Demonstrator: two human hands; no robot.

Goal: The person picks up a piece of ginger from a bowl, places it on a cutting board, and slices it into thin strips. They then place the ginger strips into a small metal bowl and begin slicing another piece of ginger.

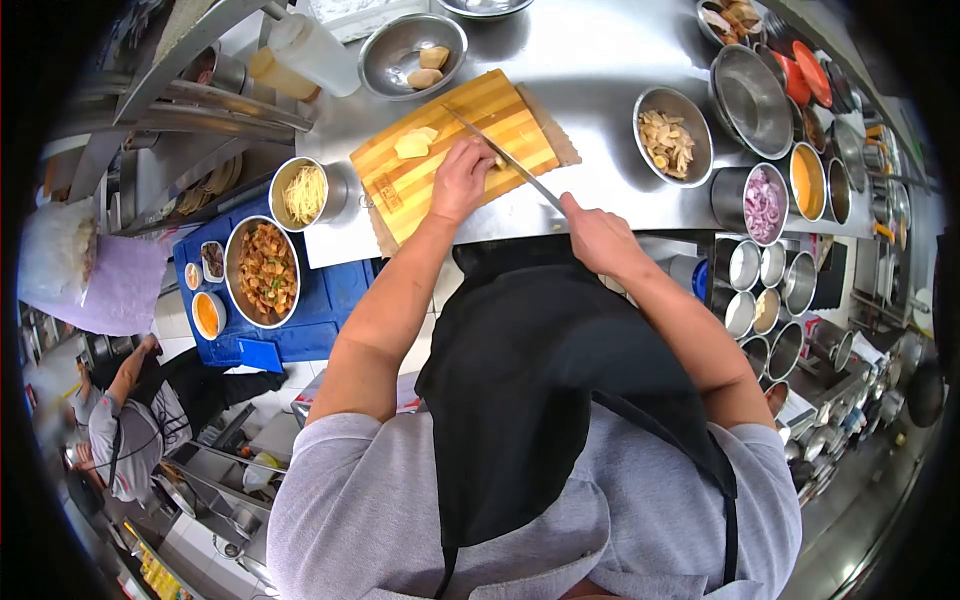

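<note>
**Cutting at the board**

Head view: my left hand [462,180] curls down on a pale piece, mostly hidden beneath it, on the cutting board [500,110]. My right hand [598,235] is clamped on the knife [530,182]. On the bench [590,50], a steel bowl [388,62] holds two pale lumps, a second bowl [700,160] pale slices, and a pot [728,195] chopped red onion

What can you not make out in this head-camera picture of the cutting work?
Head view: pale food piece on the striped wooden cutting board, mostly covered by the left hand.
Head view: handle of the long steel knife, wrapped by the right hand.
Head view: round metal bowl at top, cut by the upper edge.
</note>
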